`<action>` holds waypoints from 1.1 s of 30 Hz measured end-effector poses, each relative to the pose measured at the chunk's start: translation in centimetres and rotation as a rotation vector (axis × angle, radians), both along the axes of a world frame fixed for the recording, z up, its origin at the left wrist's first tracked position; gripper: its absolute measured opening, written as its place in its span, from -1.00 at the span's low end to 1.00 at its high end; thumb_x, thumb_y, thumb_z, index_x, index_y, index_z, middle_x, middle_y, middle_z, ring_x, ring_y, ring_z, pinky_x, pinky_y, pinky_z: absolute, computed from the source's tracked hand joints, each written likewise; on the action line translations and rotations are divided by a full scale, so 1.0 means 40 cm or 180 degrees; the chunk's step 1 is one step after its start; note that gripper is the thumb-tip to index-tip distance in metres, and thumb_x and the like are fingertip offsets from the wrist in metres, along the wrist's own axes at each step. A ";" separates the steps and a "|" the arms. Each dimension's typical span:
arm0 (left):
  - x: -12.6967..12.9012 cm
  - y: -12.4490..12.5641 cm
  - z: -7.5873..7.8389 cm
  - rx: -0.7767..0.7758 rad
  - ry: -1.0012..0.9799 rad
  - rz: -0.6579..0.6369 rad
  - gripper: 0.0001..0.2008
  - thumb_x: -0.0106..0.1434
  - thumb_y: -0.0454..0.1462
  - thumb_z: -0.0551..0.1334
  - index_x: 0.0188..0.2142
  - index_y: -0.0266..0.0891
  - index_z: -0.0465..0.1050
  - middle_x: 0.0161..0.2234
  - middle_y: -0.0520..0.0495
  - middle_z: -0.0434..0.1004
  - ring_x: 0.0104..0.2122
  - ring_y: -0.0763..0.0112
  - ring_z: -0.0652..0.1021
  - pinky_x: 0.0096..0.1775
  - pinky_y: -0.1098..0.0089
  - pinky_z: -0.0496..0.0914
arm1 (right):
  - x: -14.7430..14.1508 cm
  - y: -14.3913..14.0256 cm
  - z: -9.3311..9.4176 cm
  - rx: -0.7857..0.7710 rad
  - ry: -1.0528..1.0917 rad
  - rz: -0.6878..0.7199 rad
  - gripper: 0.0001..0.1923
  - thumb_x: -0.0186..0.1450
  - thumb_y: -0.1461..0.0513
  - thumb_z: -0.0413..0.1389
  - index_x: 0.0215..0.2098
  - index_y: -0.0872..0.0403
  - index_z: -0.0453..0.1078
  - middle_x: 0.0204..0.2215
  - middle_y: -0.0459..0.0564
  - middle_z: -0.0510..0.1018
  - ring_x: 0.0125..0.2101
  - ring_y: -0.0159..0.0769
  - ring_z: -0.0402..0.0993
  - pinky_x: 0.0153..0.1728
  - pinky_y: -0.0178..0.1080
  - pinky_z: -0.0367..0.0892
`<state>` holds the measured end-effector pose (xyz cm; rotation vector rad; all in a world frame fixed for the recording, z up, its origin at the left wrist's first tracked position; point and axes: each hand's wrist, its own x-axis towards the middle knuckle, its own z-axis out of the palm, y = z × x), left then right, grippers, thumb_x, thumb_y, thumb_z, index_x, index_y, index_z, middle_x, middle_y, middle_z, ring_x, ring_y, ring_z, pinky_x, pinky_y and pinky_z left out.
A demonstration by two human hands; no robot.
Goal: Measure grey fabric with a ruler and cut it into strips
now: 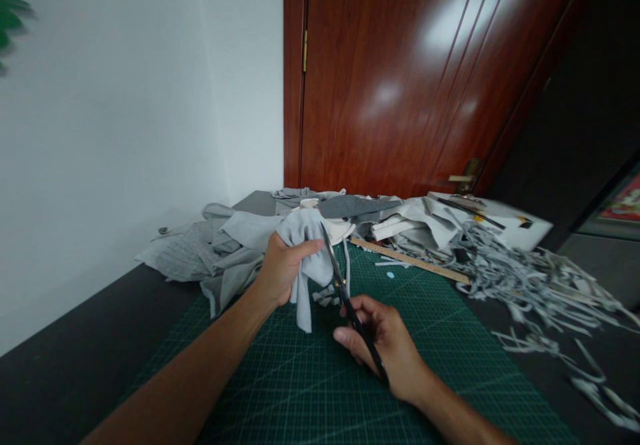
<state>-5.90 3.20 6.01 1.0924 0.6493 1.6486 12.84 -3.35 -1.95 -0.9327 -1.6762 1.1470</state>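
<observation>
My left hand (pixel 286 265) pinches a light grey piece of fabric (pixel 314 268) between thumb and fingers, holding it up over the green cutting mat (pixel 320 391). A strip of the fabric hangs down below the hand. My right hand (pixel 383 338) grips a pair of black-handled scissors (pixel 345 293). Their blades point up and away, beside the right edge of the fabric. Whether the blades touch the cloth I cannot tell. Small grey fabric scraps (pixel 326 296) lie on the mat under the blades.
A heap of grey cloth (pixel 193 251) lies at the left, with more folded fabric (pixel 425 221) at the back. On the right are a wooden ruler (pixel 415 259), a pile of cut grey strips (pixel 520 285) and a white box (pixel 530 228). Behind stands a brown door (pixel 380 85).
</observation>
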 end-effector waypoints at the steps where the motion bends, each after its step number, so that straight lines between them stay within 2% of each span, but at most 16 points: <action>1: 0.000 0.000 0.001 0.0002 -0.0017 0.0005 -0.62 -0.11 -0.38 0.54 -0.23 -0.27 0.66 -0.28 -0.04 0.74 -0.31 0.20 0.70 -0.22 0.29 0.57 | 0.000 0.000 -0.001 0.0007 -0.0003 0.0001 -0.53 0.26 -0.13 0.39 -0.24 0.04 0.43 -0.59 -0.24 0.32 -0.61 -0.42 0.20 -0.61 -0.35 0.11; 5: 0.004 -0.004 0.005 0.0080 -0.0070 0.0055 -0.63 -0.10 -0.37 0.54 -0.23 -0.26 0.65 -0.21 -0.06 0.75 -0.20 0.16 0.71 -0.14 0.27 0.57 | 0.001 0.002 -0.005 0.0014 -0.0005 -0.0026 -0.55 0.26 -0.10 0.40 -0.24 0.04 0.43 -0.59 -0.24 0.33 -0.61 -0.42 0.21 -0.60 -0.35 0.11; 10: 0.006 -0.004 0.008 0.0053 -0.0275 0.0160 -0.72 -0.05 -0.28 0.59 -0.33 -0.29 0.64 -0.38 -0.03 0.73 -0.40 0.24 0.69 -0.25 0.29 0.57 | 0.001 0.003 -0.008 -0.0052 0.0024 -0.0015 -0.54 0.21 -0.07 0.46 -0.22 0.05 0.45 -0.59 -0.24 0.33 -0.61 -0.42 0.19 -0.61 -0.35 0.07; 14: 0.001 0.000 0.013 0.0011 -0.0486 0.0211 -0.67 -0.07 -0.24 0.63 -0.34 -0.30 0.65 -0.39 -0.04 0.73 -0.42 0.26 0.69 -0.25 0.31 0.58 | 0.001 0.002 -0.008 -0.0063 0.0010 0.0008 -0.54 0.21 -0.06 0.46 -0.22 0.06 0.45 -0.59 -0.25 0.31 -0.61 -0.43 0.14 -0.61 -0.35 0.03; 18: -0.005 0.000 0.017 -0.0022 -0.0487 0.0276 -0.64 -0.15 -0.31 0.63 -0.33 -0.31 0.65 -0.41 -0.03 0.73 -0.46 0.25 0.69 -0.27 0.28 0.60 | 0.001 0.002 -0.004 -0.0028 -0.0039 -0.0008 -0.55 0.24 -0.06 0.44 -0.23 0.07 0.44 -0.59 -0.26 0.29 -0.61 -0.43 0.13 -0.60 -0.35 0.01; 26: -0.014 -0.003 0.023 -0.0099 -0.0487 0.0261 -0.65 -0.19 -0.40 0.57 -0.34 -0.34 0.63 -0.45 -0.03 0.71 -0.53 0.31 0.66 -0.38 0.34 0.60 | 0.003 0.006 -0.001 0.0191 -0.0177 -0.0060 -0.59 0.25 -0.02 0.44 -0.23 0.09 0.45 -0.59 -0.27 0.27 -0.58 -0.43 0.10 -0.56 -0.33 0.02; 33: -0.014 -0.012 0.039 -0.0197 -0.0434 0.0092 -0.57 -0.25 -0.39 0.62 -0.32 -0.33 0.62 -0.43 -0.03 0.71 -0.48 0.28 0.66 -0.34 0.30 0.63 | 0.005 0.002 -0.004 0.0247 -0.0138 -0.0041 -0.62 0.26 0.01 0.42 -0.23 0.08 0.45 -0.60 -0.28 0.28 -0.59 -0.44 0.09 -0.56 -0.33 0.00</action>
